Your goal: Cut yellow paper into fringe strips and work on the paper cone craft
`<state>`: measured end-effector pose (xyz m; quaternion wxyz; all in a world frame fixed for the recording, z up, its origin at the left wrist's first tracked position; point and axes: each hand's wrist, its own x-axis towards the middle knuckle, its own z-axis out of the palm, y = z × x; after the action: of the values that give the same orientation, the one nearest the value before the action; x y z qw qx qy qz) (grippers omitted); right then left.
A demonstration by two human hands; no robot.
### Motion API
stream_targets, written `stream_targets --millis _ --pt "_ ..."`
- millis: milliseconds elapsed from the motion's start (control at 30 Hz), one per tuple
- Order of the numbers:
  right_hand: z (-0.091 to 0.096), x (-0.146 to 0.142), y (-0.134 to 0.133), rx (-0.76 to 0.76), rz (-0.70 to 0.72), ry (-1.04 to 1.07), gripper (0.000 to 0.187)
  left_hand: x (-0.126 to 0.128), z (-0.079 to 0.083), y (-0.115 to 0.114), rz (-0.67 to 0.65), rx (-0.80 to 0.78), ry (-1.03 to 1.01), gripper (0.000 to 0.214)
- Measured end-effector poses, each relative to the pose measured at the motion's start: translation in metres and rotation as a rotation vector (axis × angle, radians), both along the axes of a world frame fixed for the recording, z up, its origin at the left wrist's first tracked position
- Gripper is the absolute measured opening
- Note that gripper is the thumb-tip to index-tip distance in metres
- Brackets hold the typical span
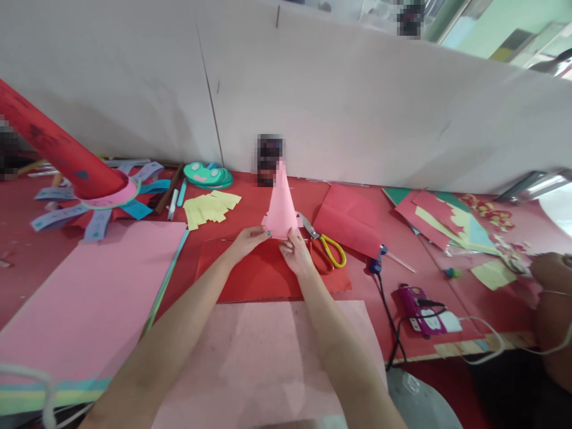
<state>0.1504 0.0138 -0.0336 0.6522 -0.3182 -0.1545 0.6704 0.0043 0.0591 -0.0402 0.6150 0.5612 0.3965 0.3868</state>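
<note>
Grip: I'm pinching the pink paper cone by its base, left hand and right hand nearly closed | Risk: oversqueezing may be creasing it

– what's on the left?
– a red tube slants in from the upper left, its foot ringed by a pink band with blue and purple paper strips. below, at the lower left, a stack of coloured sheets, pink on top.
– and left of centre?
– green cutouts, the top one bearing a face, with pale yellow paper pieces just below.
– the right?
– paper scraps overlapping in a pile, and a purple device at the lower right.
– behind?
– a pale partition across the top.
</note>
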Motion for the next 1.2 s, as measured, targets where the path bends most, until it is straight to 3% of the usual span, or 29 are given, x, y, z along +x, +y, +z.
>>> stream_targets --millis 333,533,900,1200 --pt "-0.008 -0.002 0.001 0.023 0.07 0.003 0.031 -0.001 0.008 -0.001 0.012 -0.007 -0.002 0.041" --pt "-0.006 -0.002 0.001 0.004 0.074 0.015 0.024 -0.003 0.003 0.001 0.029 0.023 0.039 0.039" --pt "-0.008 -0.005 0.001 0.02 0.093 -0.066 0.022 0.001 0.004 0.002 0.1 -0.092 -0.154 0.047" --pt "-0.003 -0.002 0.003 -0.141 0.011 0.032 0.007 -0.002 -0.007 0.007 0.15 -0.113 -0.122 0.043"
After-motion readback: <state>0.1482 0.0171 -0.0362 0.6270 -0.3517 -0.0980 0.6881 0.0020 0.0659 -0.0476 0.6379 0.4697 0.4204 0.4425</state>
